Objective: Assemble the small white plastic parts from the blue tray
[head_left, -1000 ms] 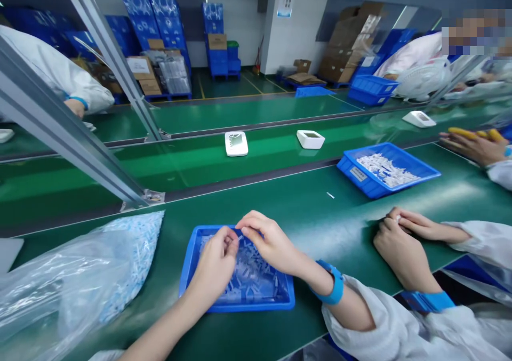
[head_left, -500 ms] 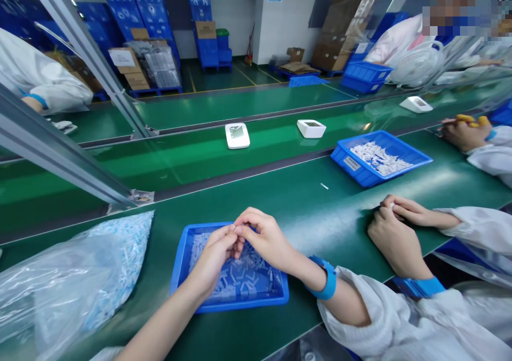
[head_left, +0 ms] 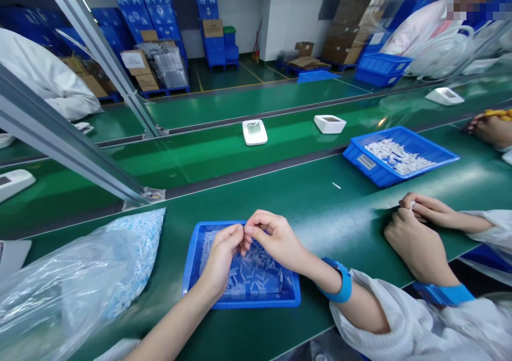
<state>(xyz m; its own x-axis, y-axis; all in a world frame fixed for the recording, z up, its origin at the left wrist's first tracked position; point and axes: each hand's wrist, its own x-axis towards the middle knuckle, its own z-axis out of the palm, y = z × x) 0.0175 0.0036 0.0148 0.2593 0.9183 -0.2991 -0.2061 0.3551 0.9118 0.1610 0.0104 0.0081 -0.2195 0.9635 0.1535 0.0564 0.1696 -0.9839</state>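
Note:
Above a shallow blue tray (head_left: 262,300), my left hand (head_left: 224,249) and my right hand (head_left: 276,238) meet fingertip to fingertip. Both are closed in a pinch, and whatever is between the fingers is too small and too covered to make out. Many small white strips (head_left: 254,278) lie scattered in the tray beneath them. A blue band (head_left: 340,281) circles my right wrist. To the left rests a clear plastic bag (head_left: 132,259) filled with small pale blue and white pieces.
A co-worker's hands (head_left: 420,238) work close on the right. Behind them stands a blue bin (head_left: 372,177) of white pieces; a loose strip (head_left: 336,185) lies nearby. White devices (head_left: 255,132) sit on the green belt (head_left: 200,158). A metal post (head_left: 88,142) rises at left.
The whole view has shifted, so the tray, hands and bin appear farther right. More white devices show at the left edge. My fingers stay pinched together over the tray.

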